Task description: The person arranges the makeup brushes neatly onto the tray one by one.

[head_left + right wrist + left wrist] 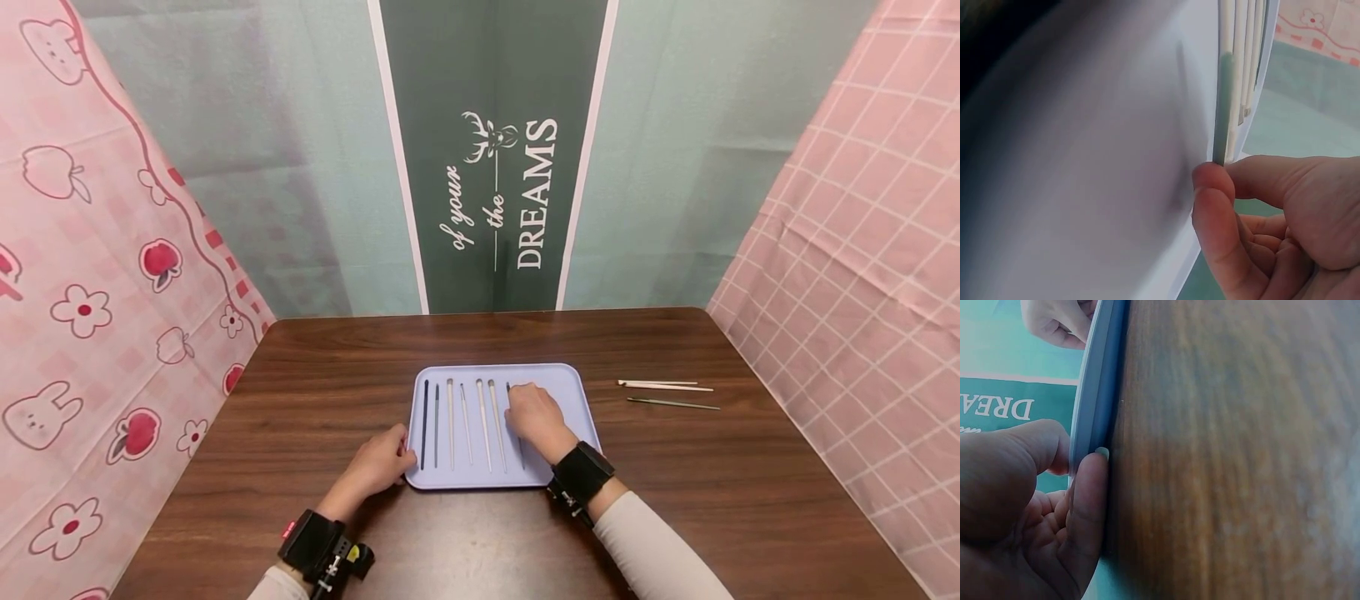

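A lavender tray (573, 404) lies on the table, with several slim makeup brushes side by side in it. Some have pale handles, such as the pale brush (482, 425); others are dark, like the dark brush (424, 425) at the left. My left hand (378, 458) grips the tray's left front corner, thumb and finger pinching the rim (1094, 394). Over the tray's right half, my right hand (534, 414) pinches one end of a grey-green brush (1225, 106) between thumb and forefinger. That brush lies rightmost in the row, its upper end partly hidden by the fingers.
Right of the tray, pale brushes (667, 387) and a grey-green brush (673, 404) lie on the brown wooden table (300, 375). Patterned pink cloths hang at both sides, and a green curtain (495, 50) hangs behind the table's far edge.
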`<state>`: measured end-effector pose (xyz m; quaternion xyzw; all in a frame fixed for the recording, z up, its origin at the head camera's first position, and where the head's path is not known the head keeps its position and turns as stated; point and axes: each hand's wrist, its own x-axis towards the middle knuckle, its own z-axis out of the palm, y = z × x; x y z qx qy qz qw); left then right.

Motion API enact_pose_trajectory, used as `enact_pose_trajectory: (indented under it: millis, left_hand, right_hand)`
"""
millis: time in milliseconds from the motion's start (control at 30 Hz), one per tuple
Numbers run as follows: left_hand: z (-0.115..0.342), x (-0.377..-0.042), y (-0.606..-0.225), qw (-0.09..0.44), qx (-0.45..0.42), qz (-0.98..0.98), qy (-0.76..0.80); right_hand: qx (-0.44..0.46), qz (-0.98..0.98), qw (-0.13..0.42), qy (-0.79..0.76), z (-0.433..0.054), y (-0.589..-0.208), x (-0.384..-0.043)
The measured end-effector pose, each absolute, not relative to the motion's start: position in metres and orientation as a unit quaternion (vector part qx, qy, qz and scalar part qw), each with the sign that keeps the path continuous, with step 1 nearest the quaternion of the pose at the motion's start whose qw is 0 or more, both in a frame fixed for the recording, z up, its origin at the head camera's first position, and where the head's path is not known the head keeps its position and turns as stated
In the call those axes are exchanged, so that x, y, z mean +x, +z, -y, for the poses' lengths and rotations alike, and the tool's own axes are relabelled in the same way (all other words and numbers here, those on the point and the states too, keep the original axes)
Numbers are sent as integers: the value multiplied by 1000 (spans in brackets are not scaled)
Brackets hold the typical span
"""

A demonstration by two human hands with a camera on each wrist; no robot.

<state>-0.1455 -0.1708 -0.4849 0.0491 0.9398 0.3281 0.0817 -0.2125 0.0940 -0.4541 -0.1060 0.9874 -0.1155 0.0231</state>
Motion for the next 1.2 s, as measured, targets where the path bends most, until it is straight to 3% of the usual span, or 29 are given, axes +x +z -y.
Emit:
enact_pose_trajectory:
  millis: [1200]
  left_hand:
    - [170,-146,-485,97,39,-935,340]
  right_hand:
    - [-95,-988,35,-116,-94,-457,-212]
